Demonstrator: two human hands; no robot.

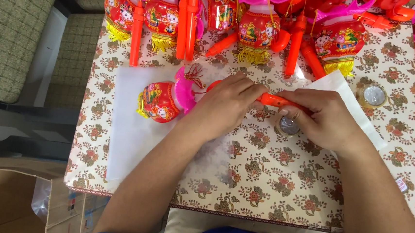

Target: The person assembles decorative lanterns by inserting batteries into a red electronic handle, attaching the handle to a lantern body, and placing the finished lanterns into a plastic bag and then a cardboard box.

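A red toy lantern [160, 101] with a pink top and yellow fringe lies on its side on a clear plastic sheet [129, 125]. Its orange handle stick [273, 100] runs to the right across the table. My left hand [228, 103] is closed over the stick's left end, close to the lantern's red tassel. My right hand [317, 117] grips the stick's right part. Under my right hand's fingers lies a small round silver piece [288, 125].
Many more red lanterns with orange sticks [257, 30] are piled along the far edge of the floral-covered table [271, 184]. A second round silver piece [374, 95] lies at the right. Checked chair cushions [9, 29] and cardboard boxes [2, 199] stand to the left.
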